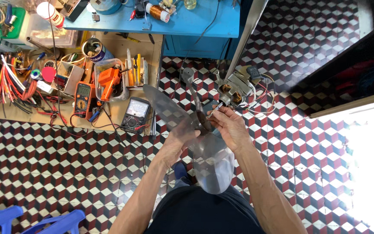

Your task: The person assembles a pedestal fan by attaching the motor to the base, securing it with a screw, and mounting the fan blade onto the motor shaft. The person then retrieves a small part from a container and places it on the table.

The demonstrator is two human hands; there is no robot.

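Hands, two: left hand (179, 138) grips one clear fan blade (195, 138), right hand (230, 126) fingers pinch the motor (232, 93) shaft; two meters (136, 113) on the surface (148, 52).

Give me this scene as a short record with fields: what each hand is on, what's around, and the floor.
Left hand: left hand grips the translucent fan blade near its hub
Right hand: right hand pinches at the hub, by the shaft of the fan motor
Fan motor: bare, copper windings showing, wires trailing, on a metal pole
Nearby: orange multimeter, black analog meter, orange tool in a clear tub
Bench: low board crowded with wires and tools
Floor: red, black and white cube-pattern tiles
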